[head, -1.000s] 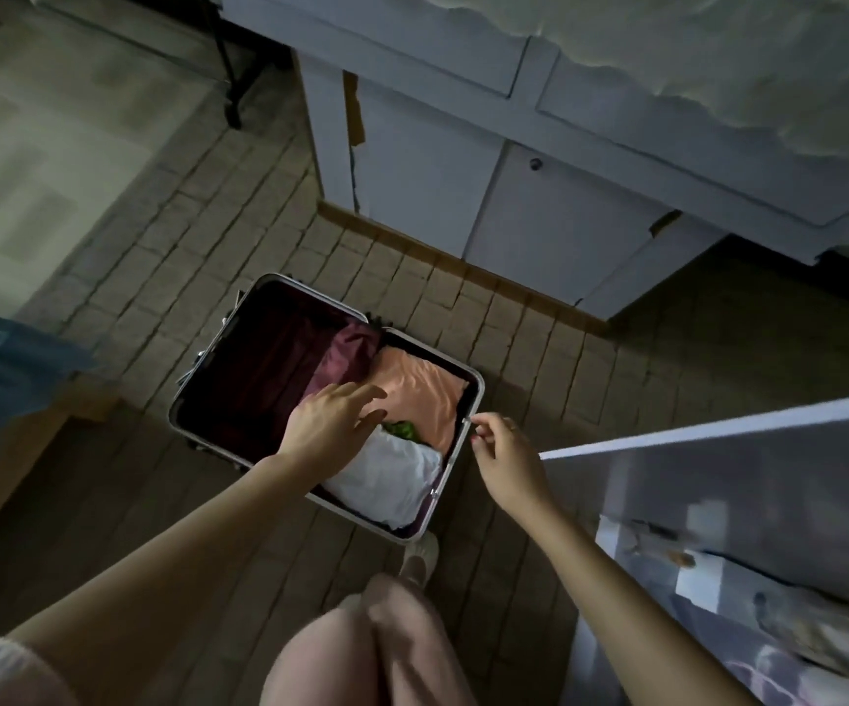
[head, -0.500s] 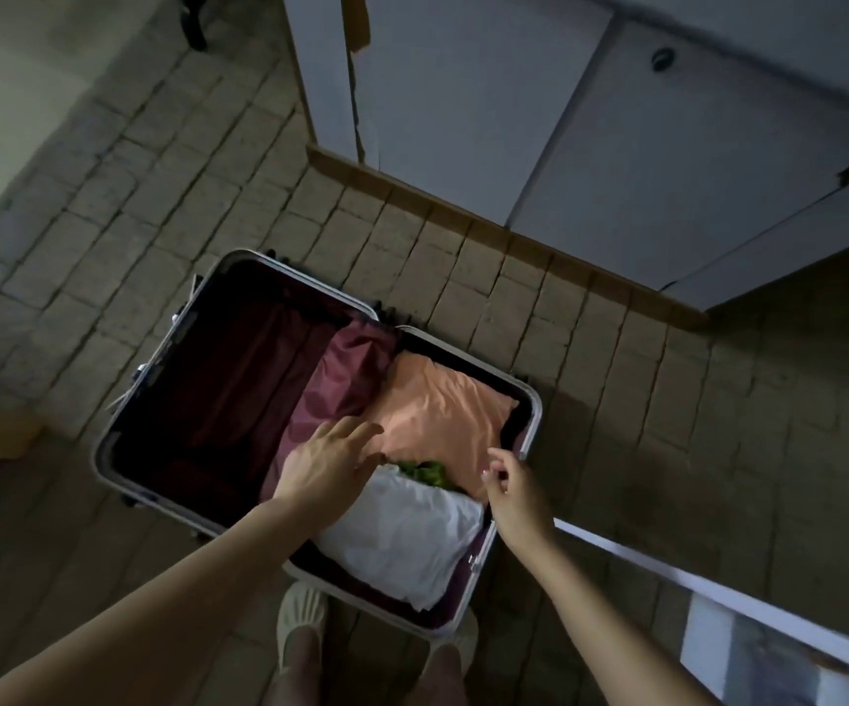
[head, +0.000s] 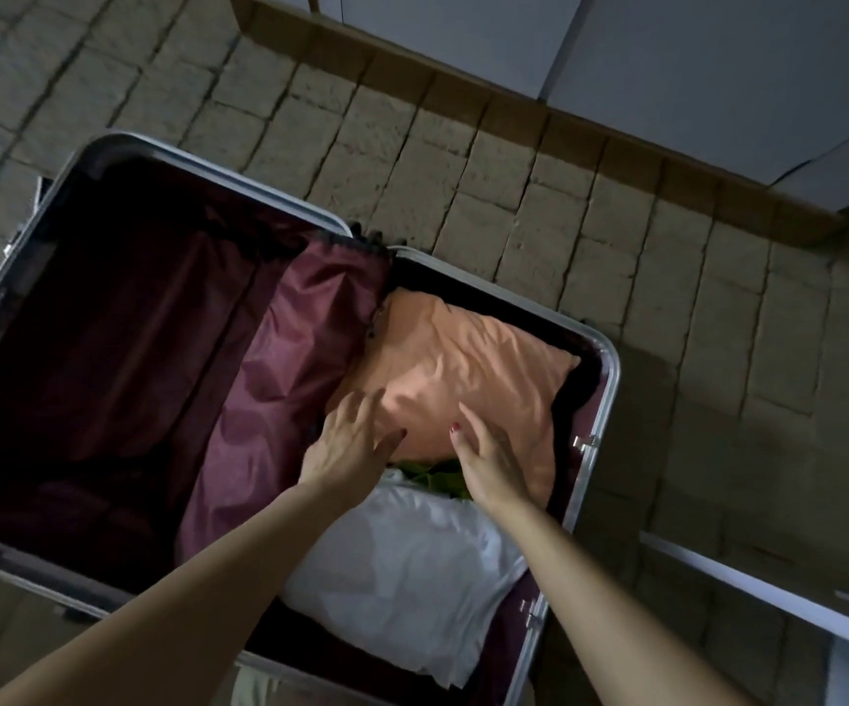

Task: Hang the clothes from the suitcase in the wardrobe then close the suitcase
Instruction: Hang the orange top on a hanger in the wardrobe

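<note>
The suitcase (head: 608, 400) lies open flat on the brick-patterned floor (head: 514, 206), its silver frame running round both halves. In the right half sit the folded clothes: an orange garment (head: 473, 359) at the far end, a white garment (head: 412, 568) at the near end, and a bit of green cloth (head: 437, 476) showing between the two. A maroon lining flap (head: 279, 400) is folded over the middle of the case, and the left half is dark inside, so I cannot make out what it holds.

Both hands are down on the orange garment. The left hand (head: 346, 445) rests at its near left edge, fingers (head: 356, 405) spread and fairly straight, gripping nothing. The right hand (head: 493, 456) lies on its near edge just beside the green cloth, fingers (head: 468, 425) likewise straight and a little apart, pressing flat on the fabric rather than pinching it. The two hands are close together but not touching.

Beyond the case, a wooden skirting strip runs along the base of pale cabinet doors (head: 667, 84). At the lower right, the edge of a white door panel (head: 768, 593) juts in near the suitcase's corner.
</note>
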